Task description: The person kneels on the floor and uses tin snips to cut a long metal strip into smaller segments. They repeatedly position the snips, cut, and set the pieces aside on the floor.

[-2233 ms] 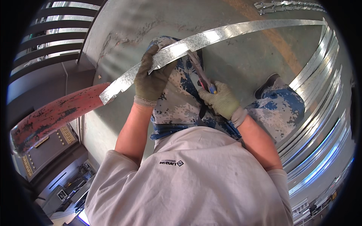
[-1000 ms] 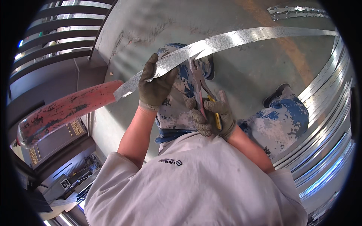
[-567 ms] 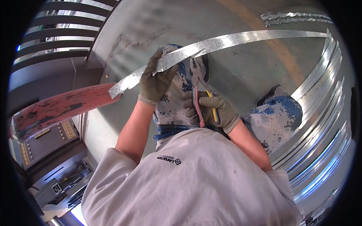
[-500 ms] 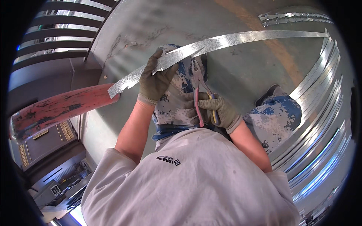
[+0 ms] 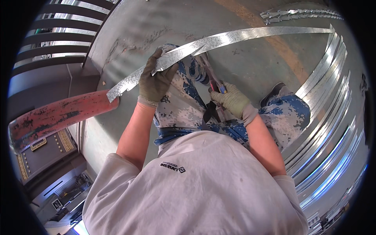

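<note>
My gloved left hand [image 5: 154,84] is closed around a long, thin galvanized metal strip [image 5: 231,38], gripping it near its left end. The strip has jagged cuts along its edges and runs in an arc from lower left to upper right. In my gloved right hand [image 5: 233,101] is a pair of pliers [image 5: 208,70], its red and its yellow-and-blue handles partly covered by the fingers. The pliers point up toward the strip's lower edge, above my knee. Their jaws are blurred, so I cannot tell whether they touch the metal.
Many more metal strips [image 5: 321,113] lie along the right side. Toothed strips [image 5: 301,15] rest on the floor at the far right. At left are a worn red tube-like piece [image 5: 62,117], a slatted dark frame [image 5: 58,49] and a brown panel with gold trim [image 5: 47,152].
My right hand has turned and moved up and slightly right, taking the pliers with it; the handles are now closer together. My left hand still holds the strip at the same spot.
</note>
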`<state>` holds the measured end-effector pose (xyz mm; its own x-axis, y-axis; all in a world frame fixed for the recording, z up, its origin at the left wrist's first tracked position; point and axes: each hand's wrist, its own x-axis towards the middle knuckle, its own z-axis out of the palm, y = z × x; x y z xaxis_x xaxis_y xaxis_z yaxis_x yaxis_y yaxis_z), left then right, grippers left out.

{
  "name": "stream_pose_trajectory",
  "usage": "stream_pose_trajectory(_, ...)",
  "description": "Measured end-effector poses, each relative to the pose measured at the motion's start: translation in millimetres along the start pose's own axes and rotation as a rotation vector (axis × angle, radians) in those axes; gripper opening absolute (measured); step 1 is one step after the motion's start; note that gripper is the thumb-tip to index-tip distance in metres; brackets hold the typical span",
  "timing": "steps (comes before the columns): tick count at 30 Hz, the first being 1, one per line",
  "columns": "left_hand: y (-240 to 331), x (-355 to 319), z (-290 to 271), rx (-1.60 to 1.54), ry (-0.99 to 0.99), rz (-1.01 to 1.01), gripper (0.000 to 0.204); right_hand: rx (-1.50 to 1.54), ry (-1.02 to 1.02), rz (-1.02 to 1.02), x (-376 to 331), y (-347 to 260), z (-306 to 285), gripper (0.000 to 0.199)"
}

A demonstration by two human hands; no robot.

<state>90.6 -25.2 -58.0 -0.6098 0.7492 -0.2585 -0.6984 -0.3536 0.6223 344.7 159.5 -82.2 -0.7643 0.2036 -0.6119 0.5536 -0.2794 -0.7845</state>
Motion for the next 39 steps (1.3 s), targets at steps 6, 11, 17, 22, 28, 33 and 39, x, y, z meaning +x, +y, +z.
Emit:
stream_pose_trajectory(6, -1, 0, 3, 0.018, 0.025, 0.004, 0.049, -0.058, 0.040, -0.069, 14, 17, 1, 0.046)
stream_pose_trajectory(11, -1, -1, 3, 0.006, 0.007, 0.003, 0.048, -0.047, 0.053, -0.116, 23, 24, 2, 0.033)
stream_pose_trajectory(17, 1, 0, 1, 0.004, 0.003, -0.003, 0.048, 0.073, 0.004, 0.015, 12, 3, 1, 0.032)
stream_pose_trajectory(22, 0, 2, 2, 0.005, -0.011, -0.003, 0.048, 0.139, -0.005, -0.028, 12, 6, 0, 0.030)
stream_pose_trajectory(28, -2, 2, -7, 0.001, -0.029, 0.018, 0.046, 0.264, -0.070, -0.011, 4, -4, -6, 0.025)
stream_pose_trajectory(33, -1, 2, -5, -0.011, -0.061, -0.002, 0.044, 0.462, -0.131, -0.023, 4, -2, -7, 0.021)
stream_pose_trajectory(39, 2, -3, -5, -0.004, -0.039, 0.003, 0.043, 0.673, -0.271, 0.065, -4, -9, -15, 0.033)
